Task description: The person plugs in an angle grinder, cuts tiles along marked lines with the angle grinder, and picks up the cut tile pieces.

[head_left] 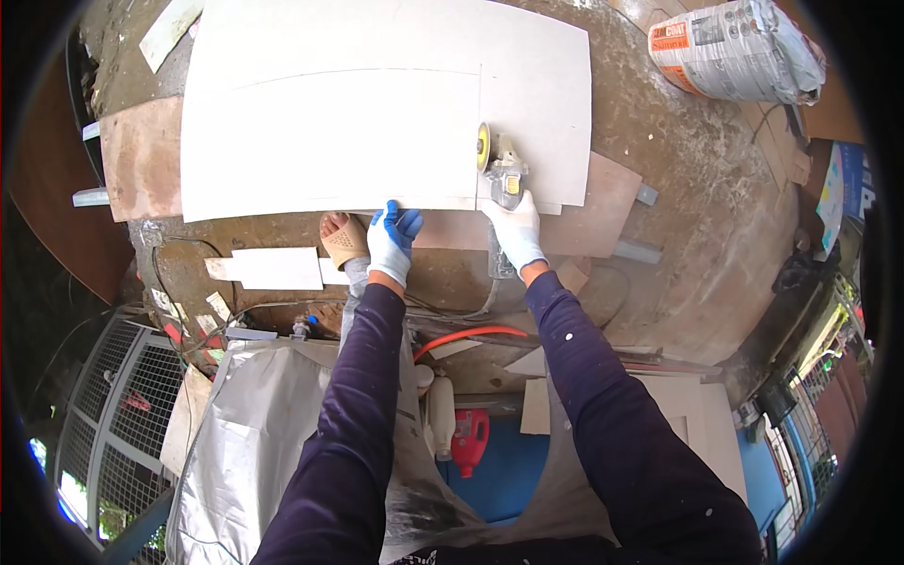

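A large white board (330, 141) lies on the floor, with a pencil-like line across it and another running down near its right side. My gloved right hand (518, 231) is closed round the body of an angle grinder (507, 179). The grinder's yellowish disc (483, 148) stands upright at the line on the right. My left hand (391, 243), in a white glove with blue fingers, is at the board's near edge. Its fingers are curled, with the tips touching the edge; whether they grip it firmly is hard to see.
Plywood sheets (141, 155) lie under the board. My sandalled foot (344, 237) is beside my left hand. Cables and white offcuts (278, 268) lie nearby. A printed sack (734, 52) stands at the upper right. Below are an orange hose (471, 331) and a red bottle (469, 441).
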`<state>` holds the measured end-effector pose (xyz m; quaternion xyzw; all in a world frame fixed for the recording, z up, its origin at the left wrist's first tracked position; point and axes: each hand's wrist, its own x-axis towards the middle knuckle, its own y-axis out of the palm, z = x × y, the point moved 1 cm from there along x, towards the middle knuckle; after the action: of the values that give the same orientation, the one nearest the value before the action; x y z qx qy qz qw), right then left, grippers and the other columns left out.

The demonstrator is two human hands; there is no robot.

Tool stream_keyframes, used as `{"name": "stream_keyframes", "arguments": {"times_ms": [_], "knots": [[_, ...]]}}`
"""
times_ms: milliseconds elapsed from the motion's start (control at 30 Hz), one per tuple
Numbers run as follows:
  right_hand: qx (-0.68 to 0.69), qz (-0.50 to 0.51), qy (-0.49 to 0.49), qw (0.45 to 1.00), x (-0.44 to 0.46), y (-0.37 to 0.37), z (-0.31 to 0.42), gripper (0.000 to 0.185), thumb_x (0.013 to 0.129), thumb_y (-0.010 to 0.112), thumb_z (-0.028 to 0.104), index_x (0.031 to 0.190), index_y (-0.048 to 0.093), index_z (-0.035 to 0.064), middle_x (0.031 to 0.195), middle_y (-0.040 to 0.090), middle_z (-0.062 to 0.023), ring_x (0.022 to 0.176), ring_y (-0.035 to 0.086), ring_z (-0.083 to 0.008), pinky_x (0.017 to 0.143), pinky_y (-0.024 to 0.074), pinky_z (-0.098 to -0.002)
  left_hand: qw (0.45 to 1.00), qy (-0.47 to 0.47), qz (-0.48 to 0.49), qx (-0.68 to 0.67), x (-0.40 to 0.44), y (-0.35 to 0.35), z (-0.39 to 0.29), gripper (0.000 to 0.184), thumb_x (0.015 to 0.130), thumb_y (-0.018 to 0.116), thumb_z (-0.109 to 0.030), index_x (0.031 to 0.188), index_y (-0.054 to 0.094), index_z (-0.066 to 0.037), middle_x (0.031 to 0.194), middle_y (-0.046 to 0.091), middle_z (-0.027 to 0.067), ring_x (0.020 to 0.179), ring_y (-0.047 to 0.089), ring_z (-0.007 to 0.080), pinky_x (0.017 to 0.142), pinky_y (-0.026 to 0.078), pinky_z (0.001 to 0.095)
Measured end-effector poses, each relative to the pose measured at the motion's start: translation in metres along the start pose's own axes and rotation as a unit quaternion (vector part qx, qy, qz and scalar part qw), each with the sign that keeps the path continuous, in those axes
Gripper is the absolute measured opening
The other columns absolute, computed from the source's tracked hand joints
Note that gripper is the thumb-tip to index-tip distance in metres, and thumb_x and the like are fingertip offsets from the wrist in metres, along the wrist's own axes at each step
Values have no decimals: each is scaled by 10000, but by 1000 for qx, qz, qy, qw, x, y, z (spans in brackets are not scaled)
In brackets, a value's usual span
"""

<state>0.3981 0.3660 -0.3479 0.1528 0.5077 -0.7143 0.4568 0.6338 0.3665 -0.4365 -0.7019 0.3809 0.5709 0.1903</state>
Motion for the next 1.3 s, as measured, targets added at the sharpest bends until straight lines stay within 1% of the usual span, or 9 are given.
{"name": "stream_keyframes", "arguments": {"times_ms": [200, 300, 400, 500, 600, 900, 1100, 1200, 1300], "knots": [[9, 7, -9, 1000, 5, 0, -1, 572, 744, 814, 371, 1102, 587, -12, 1042, 725, -217, 978, 713, -365, 892, 540, -440, 1000, 0, -3, -3, 0, 0, 1, 259, 1034, 628, -235, 1208, 538, -65, 1109, 671, 141, 970, 715, 345, 789, 639, 457], [5, -8, -15, 1000, 13, 4, -5, 585, 744, 822, 385, 1096, 587, -19, 1041, 724, -223, 983, 713, -364, 890, 538, -442, 1000, -7, -6, -3, 0, 1, 0, 256, 1034, 628, -234, 1207, 541, -67, 1103, 670, 138, 970, 714, 347, 788, 639, 458], [26, -10, -37, 999, 22, 6, -6, 469, 794, 841, 276, 1074, 601, -14, 951, 711, -96, 826, 662, -164, 776, 546, -342, 1000, -6, -2, -5, -2, 1, -1, 255, 1034, 626, -232, 1211, 543, -68, 1100, 668, 134, 971, 714, 346, 787, 638, 459], [7, -16, -30, 999, 26, 4, 2, 458, 797, 836, 261, 1081, 603, -12, 953, 708, -86, 821, 658, -155, 771, 544, -333, 1000, -3, -1, -7, -1, 2, 0, 260, 1034, 626, -231, 1218, 542, -66, 1099, 667, 133, 975, 714, 344, 789, 638, 460], [21, -13, -29, 999, 29, 4, 5, 449, 799, 833, 256, 1080, 608, -11, 960, 707, -83, 822, 658, -152, 765, 543, -326, 1000, 3, 3, -3, -2, 1, 0, 268, 1035, 625, -231, 1224, 537, -63, 1102, 666, 134, 980, 713, 345, 795, 637, 461], [-1, -21, -27, 999, 36, 7, 2, 423, 801, 835, 251, 1060, 616, -3, 930, 707, -78, 795, 660, -154, 740, 547, -334, 1000, 3, -4, -6, -5, 3, -1, 273, 1034, 627, -232, 1224, 527, -63, 1101, 662, 148, 976, 711, 352, 784, 639, 459], [54, -11, -40, 998, 45, 8, 3, 398, 806, 826, 225, 1054, 603, 6, 897, 688, -59, 745, 648, -138, 684, 543, -326, 1000, -9, -10, -6, -7, 5, -3, 271, 1027, 639, -229, 1212, 525, -66, 1100, 662, 150, 976, 711, 351, 783, 639, 461], [46, 5, -28, 999, 54, 6, 5, 559, 761, 819, 367, 1080, 597, -34, 1018, 724, -225, 958, 718, -347, 863, 547, -434, 1000, -12, -15, -5, -6, 5, -3, 268, 1027, 639, -229, 1208, 524, -68, 1096, 662, 148, 976, 712, 351, 782, 639, 461], [51, 9, -31, 998, 59, 4, 10, 570, 757, 822, 361, 1082, 593, -48, 1020, 723, -228, 957, 717, -348, 863, 549, -436, 1000, -6, -14, -6, -5, 4, -1, 260, 1027, 638, -228, 1201, 527, -70, 1092, 660, 145, 976, 713, 353, 785, 638, 463]]}}
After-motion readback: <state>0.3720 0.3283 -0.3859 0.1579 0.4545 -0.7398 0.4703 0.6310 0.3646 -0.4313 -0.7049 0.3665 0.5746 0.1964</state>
